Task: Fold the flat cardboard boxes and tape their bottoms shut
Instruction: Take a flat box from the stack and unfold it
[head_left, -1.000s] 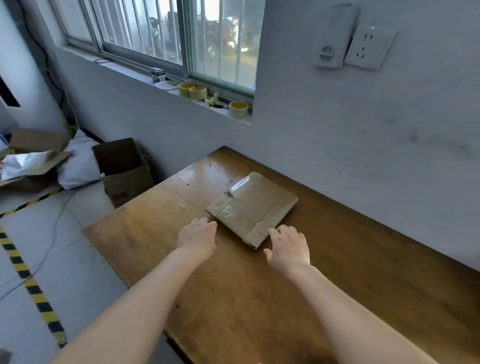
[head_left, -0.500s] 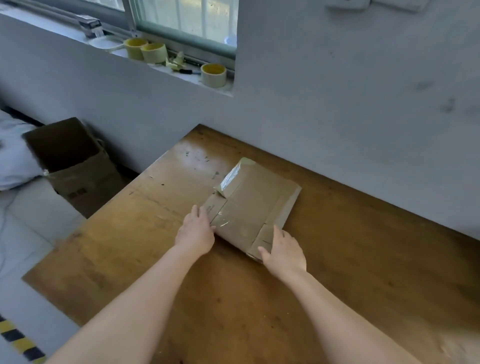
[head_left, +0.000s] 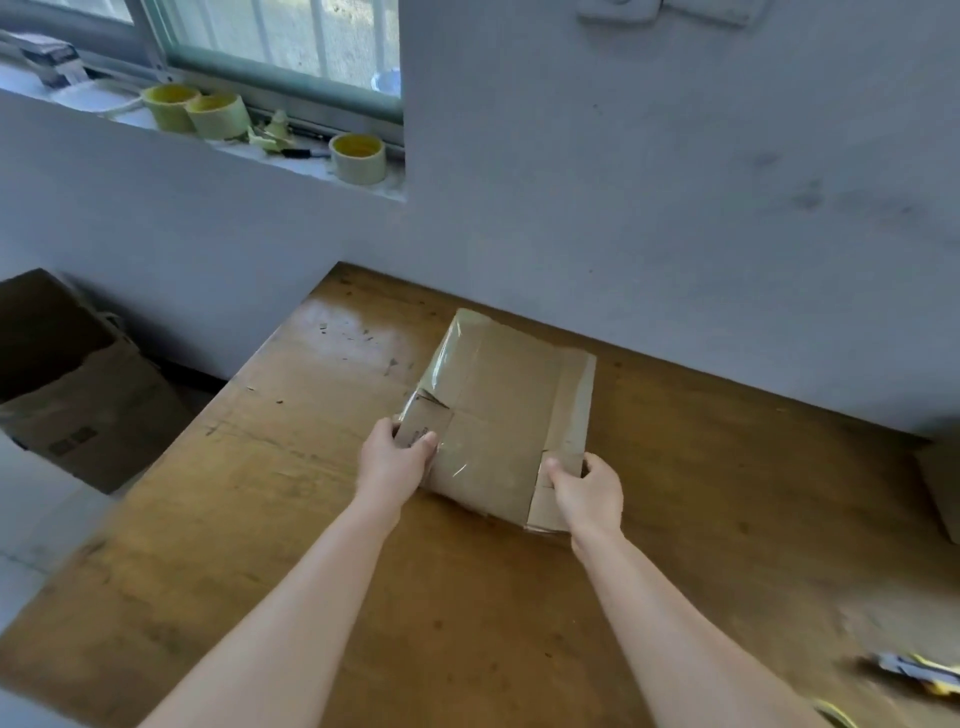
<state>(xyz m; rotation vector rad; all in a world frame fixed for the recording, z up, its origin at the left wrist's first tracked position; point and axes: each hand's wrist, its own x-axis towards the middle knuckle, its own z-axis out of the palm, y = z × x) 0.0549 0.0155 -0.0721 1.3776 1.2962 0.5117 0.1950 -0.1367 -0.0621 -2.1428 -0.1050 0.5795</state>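
Observation:
A flat brown cardboard box with strips of clear tape on it is at the middle of the wooden table, its near end raised. My left hand grips its near left flap, thumb on top. My right hand grips the near right corner, fingers curled round the edge. Three yellowish tape rolls stand on the window sill, far from both hands.
An open brown carton stands on the floor left of the table. A grey wall runs right behind the table. A blurred yellow and white tool lies at the table's near right. Another cardboard edge shows at the far right.
Both hands went from resting beside the box to gripping its near corners, and the near end lifted off the table. The camera tilted down and closer.

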